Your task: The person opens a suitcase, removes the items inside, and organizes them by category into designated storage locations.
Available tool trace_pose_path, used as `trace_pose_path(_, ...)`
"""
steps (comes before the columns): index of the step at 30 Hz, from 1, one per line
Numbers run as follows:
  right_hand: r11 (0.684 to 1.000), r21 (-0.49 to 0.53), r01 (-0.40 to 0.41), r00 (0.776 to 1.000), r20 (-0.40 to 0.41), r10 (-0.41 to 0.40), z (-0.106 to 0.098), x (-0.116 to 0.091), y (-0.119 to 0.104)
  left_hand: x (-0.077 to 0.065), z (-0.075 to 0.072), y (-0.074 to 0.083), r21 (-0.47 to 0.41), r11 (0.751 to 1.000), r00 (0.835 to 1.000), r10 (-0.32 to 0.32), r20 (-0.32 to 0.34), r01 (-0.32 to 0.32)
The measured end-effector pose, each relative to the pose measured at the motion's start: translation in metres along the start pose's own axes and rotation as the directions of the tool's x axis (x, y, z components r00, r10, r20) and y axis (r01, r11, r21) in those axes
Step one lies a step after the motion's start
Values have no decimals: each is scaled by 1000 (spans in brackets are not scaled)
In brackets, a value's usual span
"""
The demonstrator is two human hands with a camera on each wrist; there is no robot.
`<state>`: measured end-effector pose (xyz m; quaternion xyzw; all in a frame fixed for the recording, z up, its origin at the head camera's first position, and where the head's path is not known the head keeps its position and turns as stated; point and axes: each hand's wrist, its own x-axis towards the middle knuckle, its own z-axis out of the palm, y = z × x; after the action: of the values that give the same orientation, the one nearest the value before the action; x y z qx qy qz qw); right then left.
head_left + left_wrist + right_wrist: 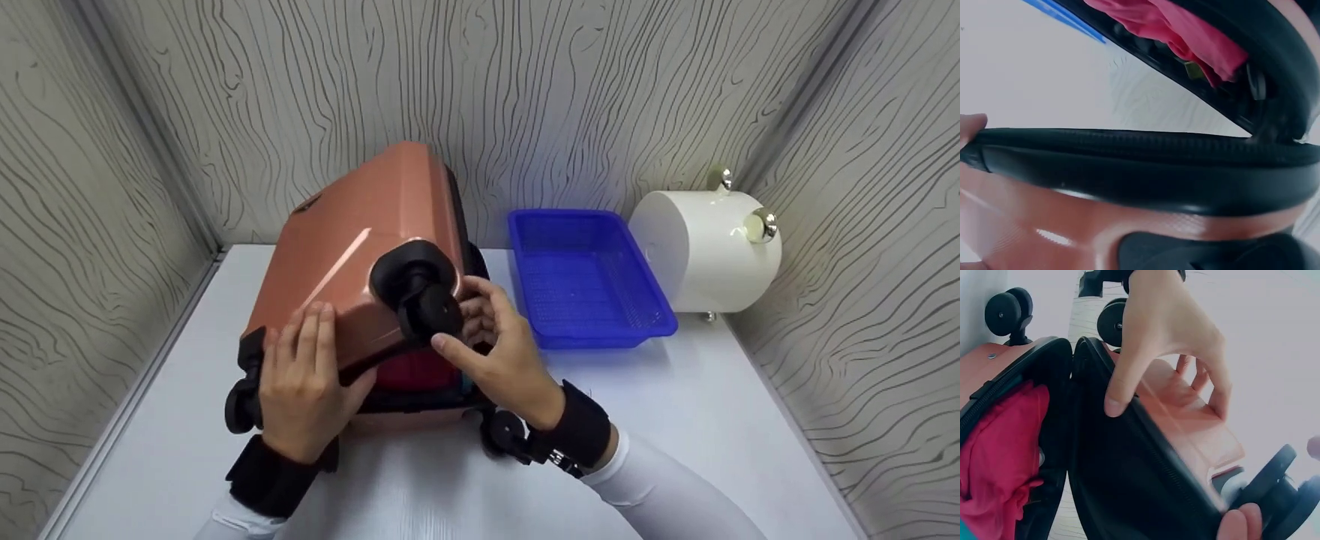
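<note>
A rose-gold hard-shell suitcase [352, 247] with black wheels stands partly open, one half tilted up over the other. My left hand [304, 382] holds the raised half's edge, fingers flat on the outer shell and thumb inside the rim, as the right wrist view shows. At the other corner my right hand [502, 352] grips the rim beside a black wheel [431, 307], with its thumb near the wheel. Between the halves lies red-pink cloth [1008, 450] in the lower half. In the left wrist view, a black zipper edge [1129, 143] runs across the raised half.
A blue plastic basket [656, 330] stands right of the suitcase on the white table [720, 435]. Beside it lies a white cylinder [720, 255] with shiny metal knobs. Wood-grain panels [525, 97] enclose the table at the back and both sides.
</note>
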<state>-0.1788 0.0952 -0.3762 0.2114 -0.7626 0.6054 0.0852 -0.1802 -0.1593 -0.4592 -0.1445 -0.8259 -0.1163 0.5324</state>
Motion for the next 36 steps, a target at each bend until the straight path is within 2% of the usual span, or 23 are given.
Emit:
trace_pose_path(4,998,11,64,997,-33,-64,-1,0,17,4,-7,-12,-69,993,994,-100,-45,97)
trace_pose_path(7,993,-71,92,996,-9,-93,-3,-1,38,7,-14,-23,-108,977,978,-194,-77,186)
trace_pose_path(10,972,-204,118,993,55,-109,-5,-4,62,10,-21,-37,-139,947,950,-302,-74,290)
trace_pose_path(13,929,-336,155,984,130,-118,-5,-12,85,9,-32,-51,-150,905,913,-407,-30,398)
trace_pose_path(17,852,-469,232,966,217,-144,-4,-23,108,5,-41,-68,-201,827,845,-534,10,525)
trace_pose_path(21,749,-584,312,943,285,-171,-5,-30,124,1,-44,-84,-261,749,775,-632,-2,609)
trace_pose_path(24,667,-654,356,929,325,-177,-6,-33,133,-4,-48,-96,-272,677,703,-711,-3,684)
trace_pose_path(27,602,-688,405,911,357,-205,-7,-36,141,-11,-53,-106,-253,603,625,-781,9,756)
trace_pose_path(32,541,-696,471,882,374,-287,-7,-44,153,-23,-55,-124,-272,490,514,-857,21,828)
trace_pose_path(36,496,-713,496,867,384,-317,-8,-51,160,-34,-52,-136,-297,371,406,-911,66,880)
